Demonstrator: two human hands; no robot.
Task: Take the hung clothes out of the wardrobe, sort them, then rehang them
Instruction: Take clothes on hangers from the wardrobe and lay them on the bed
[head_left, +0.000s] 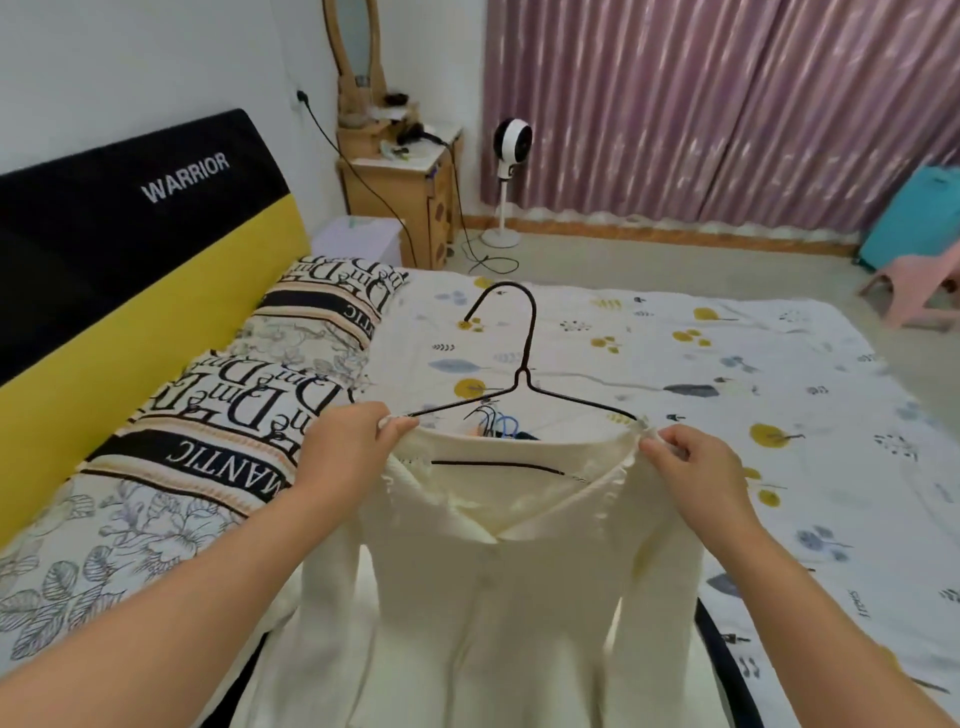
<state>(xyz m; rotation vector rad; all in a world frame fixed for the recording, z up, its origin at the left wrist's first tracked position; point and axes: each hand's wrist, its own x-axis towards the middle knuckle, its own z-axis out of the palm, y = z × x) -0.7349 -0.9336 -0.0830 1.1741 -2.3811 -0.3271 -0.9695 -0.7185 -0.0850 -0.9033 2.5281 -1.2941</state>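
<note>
I see both hands up over the bed (727, 374): my left hand (345, 447) pinches one shoulder of the cream cardigan (498, 597), my right hand (696, 467) pinches the other. The black wire hanger (524, 374) sits inside the neckline, hook upward. More hangers (493, 423) lie on the floral sheet just behind the collar.

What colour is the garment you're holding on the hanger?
Cream-white cardigan, plain, best seen in the head view.
</note>
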